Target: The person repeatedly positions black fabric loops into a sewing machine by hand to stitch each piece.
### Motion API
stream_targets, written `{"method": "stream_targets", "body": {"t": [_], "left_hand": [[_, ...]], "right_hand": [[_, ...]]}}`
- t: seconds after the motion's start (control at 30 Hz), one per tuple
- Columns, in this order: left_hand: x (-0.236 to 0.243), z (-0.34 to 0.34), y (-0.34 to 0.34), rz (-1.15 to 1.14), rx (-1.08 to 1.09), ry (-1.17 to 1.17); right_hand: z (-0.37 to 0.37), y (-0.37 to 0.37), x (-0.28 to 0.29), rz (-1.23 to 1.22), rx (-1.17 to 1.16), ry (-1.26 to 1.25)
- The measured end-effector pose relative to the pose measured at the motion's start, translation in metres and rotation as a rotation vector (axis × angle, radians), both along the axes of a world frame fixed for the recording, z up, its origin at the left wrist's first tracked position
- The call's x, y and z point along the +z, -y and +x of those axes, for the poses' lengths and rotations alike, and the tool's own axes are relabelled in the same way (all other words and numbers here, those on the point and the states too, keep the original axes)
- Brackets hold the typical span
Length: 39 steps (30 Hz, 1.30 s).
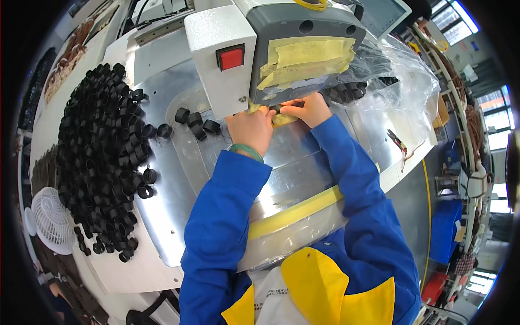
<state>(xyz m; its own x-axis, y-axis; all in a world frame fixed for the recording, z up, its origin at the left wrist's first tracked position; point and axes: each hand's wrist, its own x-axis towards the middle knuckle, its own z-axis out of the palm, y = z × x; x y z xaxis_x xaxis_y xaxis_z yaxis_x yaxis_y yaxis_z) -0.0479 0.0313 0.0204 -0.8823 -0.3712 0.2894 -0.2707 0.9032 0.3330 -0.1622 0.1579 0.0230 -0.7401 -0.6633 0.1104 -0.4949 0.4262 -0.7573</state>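
My left hand (252, 130), with a green band at the wrist, is closed just below the white switch box (219, 86) with a red button; what its fingertips grip is unclear. My right hand (309, 111) pinches a small dark piece (275, 108) beside the left fingers, over yellow tape (284, 120) at the foot of the grey machine head (303, 27). A few loose black rings (196, 125) lie left of my left hand on the metal plate (162, 206). More black pieces (346, 92) sit behind my right hand.
A large heap of black rings (100, 162) covers the left worktop. Clear plastic bags (406, 81) and cutters (397, 141) lie right. Yellow tape (292, 211) crosses the near plate edge. A white fan (51, 219) stands at far left, a blue container (445, 230) right, beyond the table.
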Motion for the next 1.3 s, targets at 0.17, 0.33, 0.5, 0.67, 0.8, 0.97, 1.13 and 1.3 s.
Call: {"method": "stream_targets", "body": {"t": [0.17,0.33,0.5,0.67,0.8,0.97,1.13,1.3], "left_hand": [[-0.002,0.000,0.002,-0.025,-0.028,-0.036],[-0.004,0.000,0.004,-0.033,-0.023,-0.093],[-0.004,0.000,0.002,-0.013,0.021,0.005],[-0.005,-0.001,-0.002,-0.002,0.073,-0.083],[-0.007,-0.002,-0.006,-0.034,0.071,-0.121],[-0.008,-0.003,-0.007,-0.065,0.094,-0.097],[-0.008,-0.003,-0.004,-0.009,0.068,-0.113],[-0.006,-0.004,-0.003,0.031,0.041,-0.059]], "right_hand": [[0.002,0.000,-0.005,-0.116,-0.004,-0.073],[0.003,0.000,-0.007,-0.115,-0.038,0.023],[-0.002,-0.001,-0.003,-0.103,0.056,-0.051],[-0.003,-0.002,0.001,-0.076,0.109,-0.052],[-0.002,-0.002,-0.002,-0.158,0.130,-0.164],[-0.009,-0.002,-0.004,-0.128,0.172,-0.207],[-0.011,-0.001,-0.007,-0.131,0.179,-0.228],[-0.014,-0.001,-0.008,-0.197,0.218,-0.233]]}}
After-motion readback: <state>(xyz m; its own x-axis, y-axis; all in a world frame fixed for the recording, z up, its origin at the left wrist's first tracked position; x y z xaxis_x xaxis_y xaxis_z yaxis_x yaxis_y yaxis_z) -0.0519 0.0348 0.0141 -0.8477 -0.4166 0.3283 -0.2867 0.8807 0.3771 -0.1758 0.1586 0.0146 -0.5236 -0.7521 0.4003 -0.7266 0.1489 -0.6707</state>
